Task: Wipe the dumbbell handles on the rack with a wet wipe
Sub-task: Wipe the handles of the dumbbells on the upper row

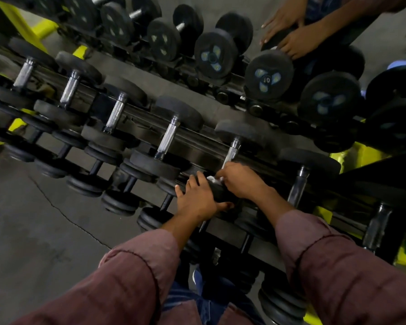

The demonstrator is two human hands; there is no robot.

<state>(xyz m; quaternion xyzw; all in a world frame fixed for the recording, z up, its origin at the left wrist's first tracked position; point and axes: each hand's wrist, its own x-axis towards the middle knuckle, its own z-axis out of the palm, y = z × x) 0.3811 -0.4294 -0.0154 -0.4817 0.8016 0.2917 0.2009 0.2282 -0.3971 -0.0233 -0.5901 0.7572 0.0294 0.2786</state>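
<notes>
1. Rack (251, 158): dark rails on a yellow frame, running from upper left to lower right, with dumbbells laid in rows across it.
2. Dumbbell (232, 146): black round heads, knurled chrome handle (231, 152); it lay on the near rail, its far head up-frame and its near head (220, 192) under both hands.
3. Left hand (198, 198): grip wrapped over the near head, fingers curled across its top, thumb along its lower edge.
4. Right hand (240, 180): grip closed on the wipe at the lower end of the handle, just beside the near head.
5. Wipe (212, 179): white, crumpled; only a small corner showed between the two hands, against the handle's base.
6. Sleeves (136, 273): maroon, rolled at the forearm on both arms.
7. Neighbouring dumbbells (168, 137): same pattern, handles parallel, left and right of the held one.
8. Mirror (291, 31): behind the rack, it showed reflected dumbbells and the two hands.
9. Floor (33, 219): grey concrete, cracked, left of the rack.
</notes>
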